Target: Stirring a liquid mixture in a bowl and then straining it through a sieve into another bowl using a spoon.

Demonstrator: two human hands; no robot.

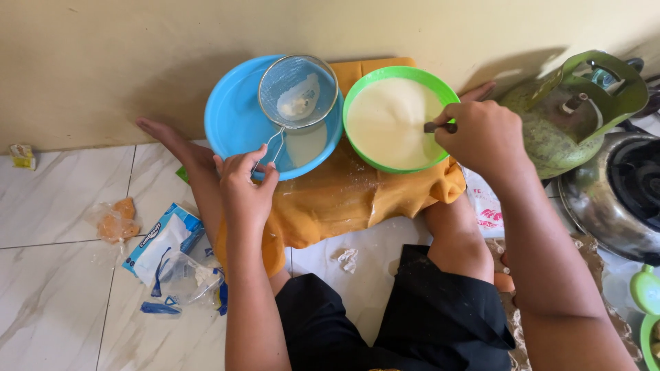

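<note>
Two hands, left (244,180) holding sieve (298,91), right (481,134) gripping handle (440,127)

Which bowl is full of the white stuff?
The green bowl, by the right hand. The blue bowl only has a little, under the strainer.

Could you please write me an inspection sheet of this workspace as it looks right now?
Surface: white marbled floor tiles; an orange cloth lies under both bowls.
Job's things: wire-mesh sieve with white lumps rests over the blue bowl, which holds a little pale liquid; green bowl is full of pale batter.
Clutter: opened blue-and-white packet, clear plastic bag, small bag of orange pieces, crumpled paper.
Grippers: left hand holds the sieve's handle; right hand grips a dark utensil handle in the green bowl.
Cables: nothing seen.
Surroundings: beige wall, green gas cylinder, metal stove.
</note>
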